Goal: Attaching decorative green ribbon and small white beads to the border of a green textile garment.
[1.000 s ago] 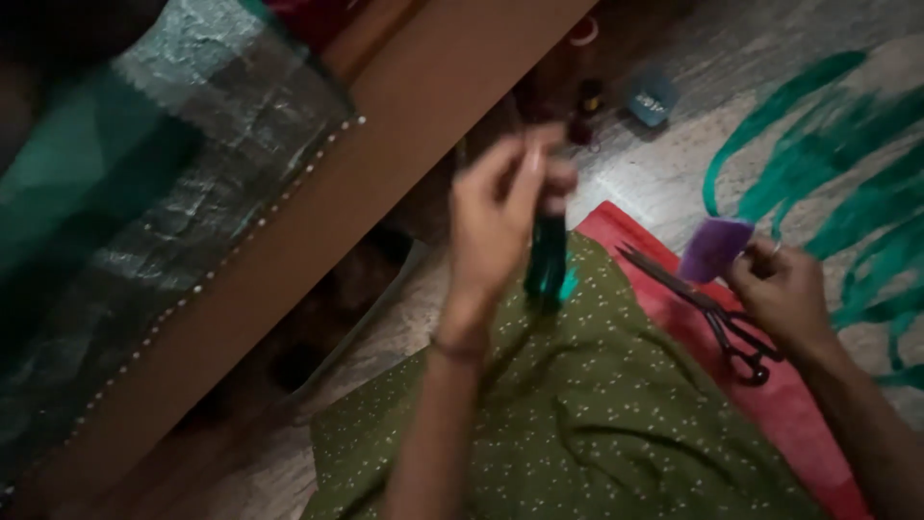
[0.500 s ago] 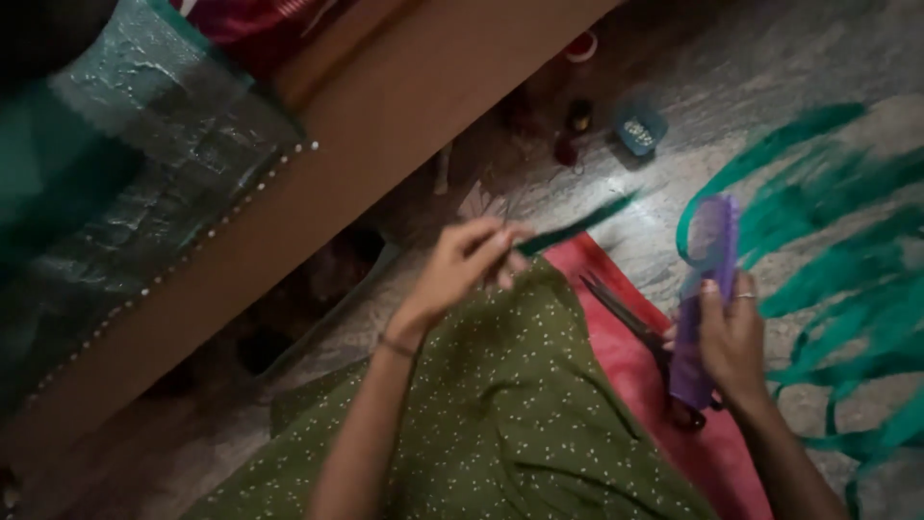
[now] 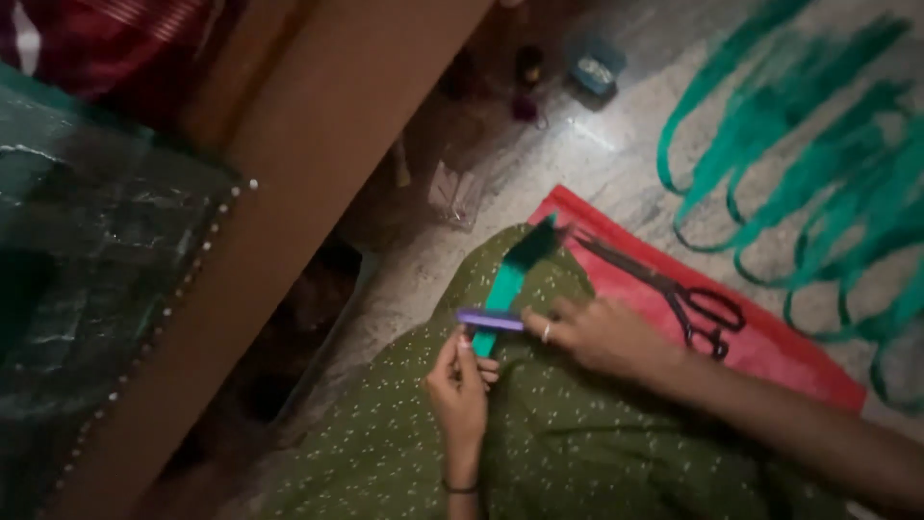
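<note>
Small blue rectangular container (image 3: pixel 596 67), open-topped, pale contents inside: top of view, on grey stone floor (image 3: pixel 616 164), just below wooden furniture edge. Clear transparent plastic packet (image 3: pixel 458 189), crumpled: on floor left of red mat (image 3: pixel 770 347), near furniture. Two small dark bottle-like items (image 3: pixel 527 67) beside blue container; too dim to identify. No labels, signs, screens discernible.

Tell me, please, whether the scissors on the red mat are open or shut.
Shut, I think: the scissors lie flat on the red mat, untouched, blades together in one dark line, handle loops side by side.
</note>
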